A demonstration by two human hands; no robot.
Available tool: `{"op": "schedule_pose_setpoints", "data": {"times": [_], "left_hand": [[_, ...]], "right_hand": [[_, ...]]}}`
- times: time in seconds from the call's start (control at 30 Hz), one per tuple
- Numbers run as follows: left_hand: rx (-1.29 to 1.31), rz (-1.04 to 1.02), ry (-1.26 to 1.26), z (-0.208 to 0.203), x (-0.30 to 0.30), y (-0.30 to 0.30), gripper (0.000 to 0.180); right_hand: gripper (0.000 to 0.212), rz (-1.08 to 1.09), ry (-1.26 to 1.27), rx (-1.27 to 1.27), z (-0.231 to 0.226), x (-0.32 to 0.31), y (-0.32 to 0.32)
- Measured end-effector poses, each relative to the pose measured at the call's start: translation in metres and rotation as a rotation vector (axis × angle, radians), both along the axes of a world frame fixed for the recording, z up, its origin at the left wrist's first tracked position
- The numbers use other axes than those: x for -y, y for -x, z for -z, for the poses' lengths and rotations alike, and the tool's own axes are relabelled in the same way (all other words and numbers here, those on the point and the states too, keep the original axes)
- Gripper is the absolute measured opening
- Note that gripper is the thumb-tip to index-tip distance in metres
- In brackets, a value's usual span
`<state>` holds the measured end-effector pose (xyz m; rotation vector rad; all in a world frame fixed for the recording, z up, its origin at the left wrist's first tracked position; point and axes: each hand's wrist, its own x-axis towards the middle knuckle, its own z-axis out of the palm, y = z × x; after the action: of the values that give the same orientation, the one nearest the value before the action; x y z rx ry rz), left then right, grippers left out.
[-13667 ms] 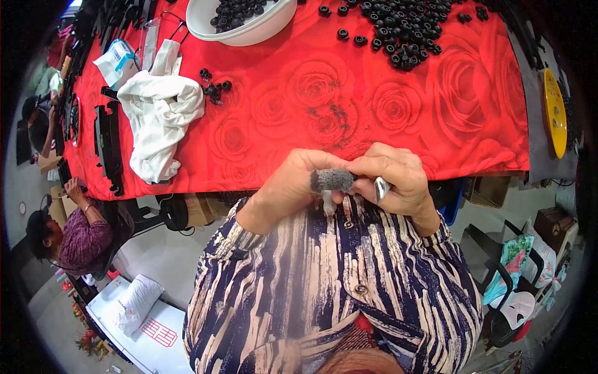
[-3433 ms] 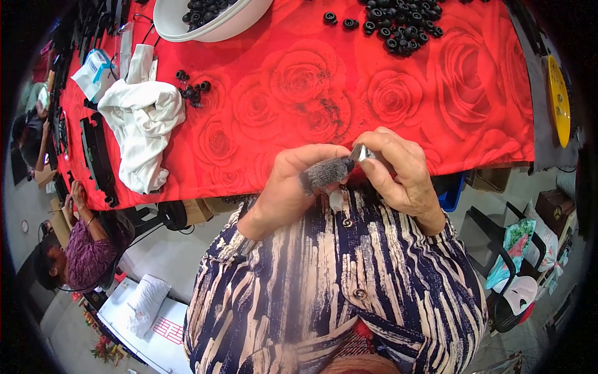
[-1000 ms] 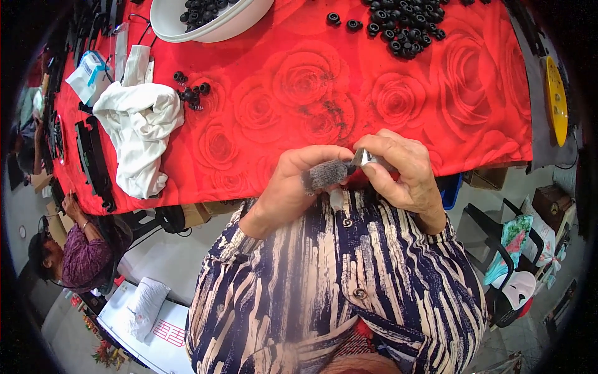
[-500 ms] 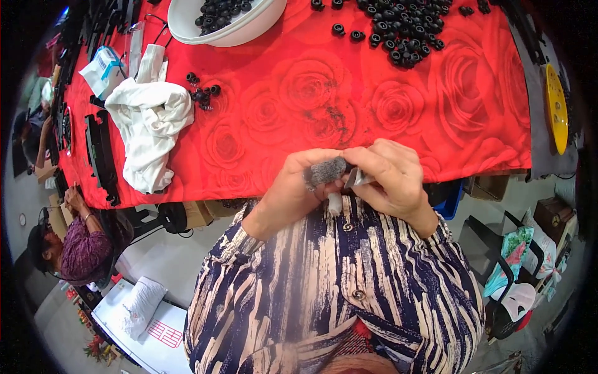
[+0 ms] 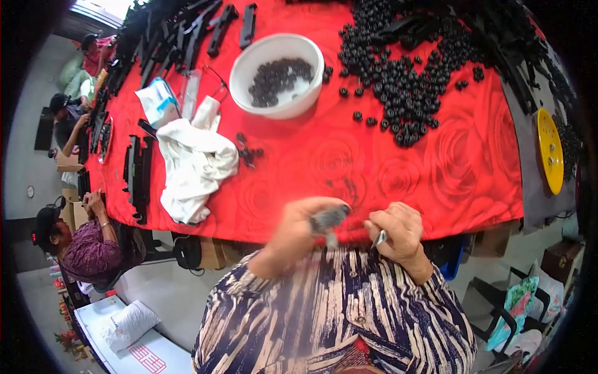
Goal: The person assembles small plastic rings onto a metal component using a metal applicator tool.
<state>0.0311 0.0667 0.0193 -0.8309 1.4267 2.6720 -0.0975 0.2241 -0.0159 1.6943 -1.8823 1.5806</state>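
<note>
Just over the near edge of the red tablecloth [image 5: 367,187], my left hand [image 5: 288,232] is closed and blurred by motion. A grey fuzzy wrap [image 5: 328,218] covers one of its digits, and a whitish wrap [image 5: 331,239] shows below. At its fingertips is a small black round part [image 5: 345,209], partly hidden. A short distance to the right, my right hand [image 5: 400,230] is curled around a small flat metal blade [image 5: 379,238], whose tip pokes out between the fingers. The two hands are apart. Dark crumbs [image 5: 344,187] lie on the cloth beyond them.
A white bowl [image 5: 240,93] holds black round parts. A large heap of similar parts [image 5: 398,93] spreads at the far right. At the left lie a white cloth [image 5: 196,165] and long black strips [image 5: 138,181]. A yellow plate [image 5: 548,149] is far right. Co-workers [image 5: 90,249] sit left.
My hands have drawn apart: they were together at the grey wrap and black part, and now the right one with the blade is clear of it. The view has tilted, showing more of the table's far side.
</note>
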Motion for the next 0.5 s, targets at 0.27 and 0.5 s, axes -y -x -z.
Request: {"op": "schedule_pose_setpoints", "data": {"times": [0.27, 0.5], "left_hand": [[-0.139, -0.307, 0.971, -0.046, 0.138, 0.060, 0.024], [-0.190, -0.504, 1.492, -0.040, 0.142, 0.088, 0.030]], "right_hand": [[0.014, 0.115, -0.136, 0.144, 0.005, -0.002, 0.009], [0.020, 0.142, -0.178, 0.174, 0.003, -0.001, 0.010]]}}
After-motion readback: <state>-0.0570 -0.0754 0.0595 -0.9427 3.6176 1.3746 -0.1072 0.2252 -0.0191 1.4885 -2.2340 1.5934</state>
